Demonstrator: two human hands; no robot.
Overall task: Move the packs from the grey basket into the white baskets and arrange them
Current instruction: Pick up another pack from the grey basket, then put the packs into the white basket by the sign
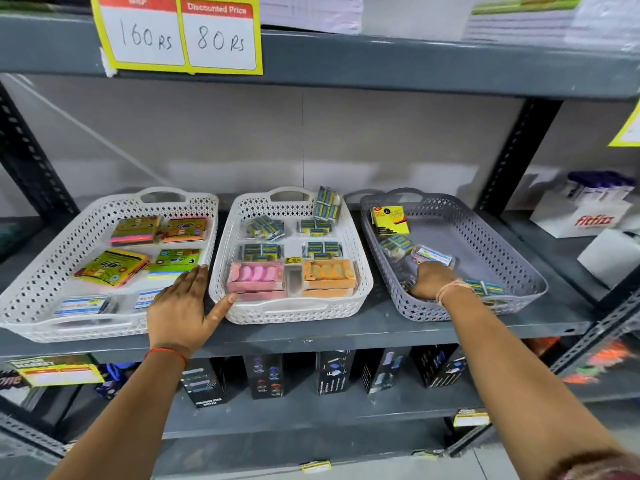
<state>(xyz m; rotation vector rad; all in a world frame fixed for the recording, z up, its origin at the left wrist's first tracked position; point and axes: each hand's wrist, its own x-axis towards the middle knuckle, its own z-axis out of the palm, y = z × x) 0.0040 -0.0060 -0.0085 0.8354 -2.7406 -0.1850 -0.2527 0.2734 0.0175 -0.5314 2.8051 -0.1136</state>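
The grey basket [495,233] stands at the right of the shelf. It holds a yellow and black pack [389,220], a clear pack of small blue boxes [396,245], another blue pack [485,287] and a clear case with a white label [433,255]. My right hand [433,280] reaches into it, fingers curled down at the clear case; whether it grips the case is hidden. My left hand [183,304] lies flat and open on the right rim of the left white basket [41,282], thumb against the middle white basket [294,311].
The left white basket holds colourful sticky-note packs [135,230]. The middle one holds blue packs, a pink box [256,277] and an orange box [329,275]. One blue pack [327,204] leans on its back rim. A white carton [581,216] stands right; black boxes below.
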